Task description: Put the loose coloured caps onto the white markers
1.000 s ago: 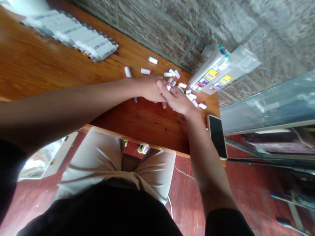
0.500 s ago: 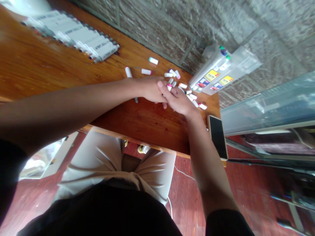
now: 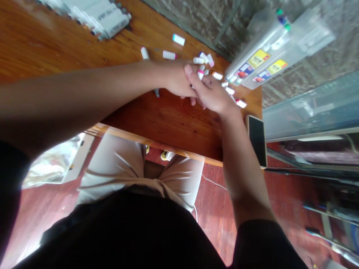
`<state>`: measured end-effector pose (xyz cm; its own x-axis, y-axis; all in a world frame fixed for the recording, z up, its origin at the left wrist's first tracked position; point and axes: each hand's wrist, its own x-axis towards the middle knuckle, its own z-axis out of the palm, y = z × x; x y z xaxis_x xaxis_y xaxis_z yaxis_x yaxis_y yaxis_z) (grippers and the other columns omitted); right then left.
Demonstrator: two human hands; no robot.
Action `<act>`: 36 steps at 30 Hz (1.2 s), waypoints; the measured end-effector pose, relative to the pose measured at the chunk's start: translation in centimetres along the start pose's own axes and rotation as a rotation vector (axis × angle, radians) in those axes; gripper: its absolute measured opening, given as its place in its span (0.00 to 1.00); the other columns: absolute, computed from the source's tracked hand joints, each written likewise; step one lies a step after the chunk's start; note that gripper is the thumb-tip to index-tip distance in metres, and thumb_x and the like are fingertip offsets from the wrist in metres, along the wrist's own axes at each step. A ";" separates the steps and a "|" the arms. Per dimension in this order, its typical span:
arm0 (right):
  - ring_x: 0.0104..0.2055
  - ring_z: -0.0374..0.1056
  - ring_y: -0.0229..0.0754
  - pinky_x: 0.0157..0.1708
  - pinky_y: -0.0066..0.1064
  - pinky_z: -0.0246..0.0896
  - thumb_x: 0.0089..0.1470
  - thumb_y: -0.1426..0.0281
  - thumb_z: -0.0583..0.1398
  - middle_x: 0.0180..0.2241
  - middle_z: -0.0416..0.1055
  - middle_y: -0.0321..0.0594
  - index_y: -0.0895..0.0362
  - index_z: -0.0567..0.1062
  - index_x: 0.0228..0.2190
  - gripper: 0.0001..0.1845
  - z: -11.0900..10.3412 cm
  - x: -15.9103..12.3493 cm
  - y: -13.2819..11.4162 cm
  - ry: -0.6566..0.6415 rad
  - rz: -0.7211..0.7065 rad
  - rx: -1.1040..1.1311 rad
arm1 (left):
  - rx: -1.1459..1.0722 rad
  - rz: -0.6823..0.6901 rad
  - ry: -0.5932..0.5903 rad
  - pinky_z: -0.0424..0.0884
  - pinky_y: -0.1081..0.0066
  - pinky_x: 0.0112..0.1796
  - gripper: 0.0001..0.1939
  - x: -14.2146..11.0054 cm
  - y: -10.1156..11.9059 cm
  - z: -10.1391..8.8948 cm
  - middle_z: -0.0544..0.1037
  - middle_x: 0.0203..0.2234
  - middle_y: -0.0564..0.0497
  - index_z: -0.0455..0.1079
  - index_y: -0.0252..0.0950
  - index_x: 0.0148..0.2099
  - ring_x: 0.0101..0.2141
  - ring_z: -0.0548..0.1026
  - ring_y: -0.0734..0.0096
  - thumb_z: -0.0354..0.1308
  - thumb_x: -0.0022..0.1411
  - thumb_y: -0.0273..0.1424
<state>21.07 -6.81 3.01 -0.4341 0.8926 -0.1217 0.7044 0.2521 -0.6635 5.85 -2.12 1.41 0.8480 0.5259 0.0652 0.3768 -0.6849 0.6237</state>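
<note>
My left hand (image 3: 179,80) reaches in from the left, its fingers mostly hidden behind my right hand; a few curled fingertips show below. My right hand (image 3: 211,91) meets it, thumb lying over the left hand's edge. A white marker cap with a pink end (image 3: 201,72) shows between the right thumb and fingers. Between the palms a small dark spot appears, too small to name. Under my left wrist lies a white marker (image 3: 145,53), partly covered. Loose white caps are scattered around, including a blue-ended cap (image 3: 178,39), a pink-ended cap (image 3: 169,55) and a red-ended cap (image 3: 241,104).
A row of grey-white markers (image 3: 103,18) lies at the table's back left. Clear plastic cases (image 3: 256,65) with yellow labels stand against the brick wall (image 3: 196,18). A phone (image 3: 256,140) rests at the right end of the wooden table (image 3: 174,123), near a glass panel.
The camera view has tilted, so the table and its things sit higher in the picture. Both hands stay together, with slightly more of the fingertips showing below.
</note>
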 end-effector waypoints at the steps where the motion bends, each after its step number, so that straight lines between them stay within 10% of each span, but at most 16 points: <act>1: 0.22 0.63 0.35 0.26 0.30 0.57 0.59 0.36 0.41 0.19 0.68 0.40 0.58 0.79 0.27 0.45 0.0 0.0 0.0 0.002 0.001 0.001 | -0.016 0.011 -0.009 0.62 0.85 0.23 0.17 0.0 0.1 0.0 0.82 0.28 0.50 0.81 0.28 0.42 0.20 0.71 0.85 0.52 0.64 0.31; 36: 0.21 0.68 0.36 0.22 0.26 0.62 0.66 0.47 0.45 0.22 0.71 0.42 0.57 0.73 0.22 0.34 -0.1 -0.8 -1.6 -0.009 0.046 -0.016 | -0.037 0.054 -0.025 0.69 0.83 0.29 0.20 0.5 -0.4 0.4 0.81 0.28 0.53 0.81 0.28 0.44 0.27 0.77 0.80 0.51 0.64 0.34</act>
<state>20.34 -7.86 4.24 -0.4058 0.9002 -0.1583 0.7327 0.2169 -0.6450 6.25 -1.80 0.93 0.8759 0.4757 0.0806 0.3165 -0.6926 0.6482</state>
